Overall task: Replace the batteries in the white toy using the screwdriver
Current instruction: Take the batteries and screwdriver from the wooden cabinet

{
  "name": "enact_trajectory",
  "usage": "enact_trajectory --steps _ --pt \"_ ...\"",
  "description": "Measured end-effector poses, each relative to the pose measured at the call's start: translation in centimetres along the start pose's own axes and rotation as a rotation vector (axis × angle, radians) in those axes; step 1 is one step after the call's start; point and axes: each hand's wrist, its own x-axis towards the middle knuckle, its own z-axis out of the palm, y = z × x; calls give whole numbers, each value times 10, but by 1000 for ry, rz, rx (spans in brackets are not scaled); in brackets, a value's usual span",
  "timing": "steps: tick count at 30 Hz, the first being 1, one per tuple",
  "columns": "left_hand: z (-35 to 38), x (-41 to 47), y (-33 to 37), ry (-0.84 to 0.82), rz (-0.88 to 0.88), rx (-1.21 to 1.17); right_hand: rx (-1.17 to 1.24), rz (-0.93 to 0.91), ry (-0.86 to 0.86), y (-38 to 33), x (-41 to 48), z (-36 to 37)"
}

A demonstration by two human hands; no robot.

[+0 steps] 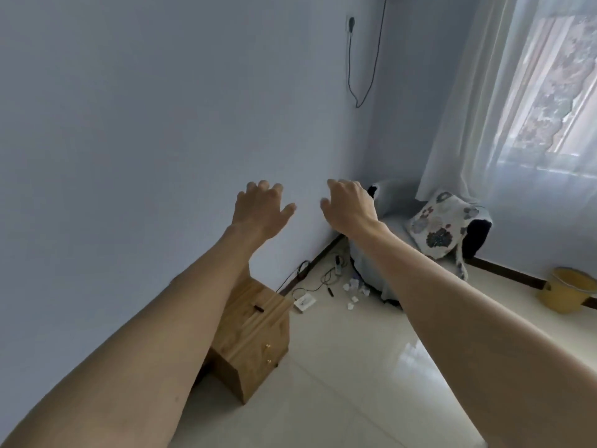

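Wooden cabinet (255, 337) and pale floor (355, 383) are the only surfaces below: the white toy and the screwdriver are out of view, and left hand (260, 210) and right hand (350, 205) hover raised with fingers (263, 186) relaxed (holding nothing), so every step appears not yet done.

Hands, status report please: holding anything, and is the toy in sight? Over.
Left hand and right hand raised, empty, loosely curled. White toy, screwdriver: none recognisable. Wooden cabinet below left forearm, small dark item on top, unidentifiable.
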Motion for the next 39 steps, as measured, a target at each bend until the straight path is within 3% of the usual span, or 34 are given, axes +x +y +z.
enact_trajectory --steps 11,23,39 --pt "77 35 -118 -106 -292 55 110 -246 -199 -37 91 154" --pt "217 138 -276 -169 -363 -19 106 -301 -361 -105 244 349" --pt "413 132 -353 -417 -498 -186 197 -246 -712 -101 249 579"
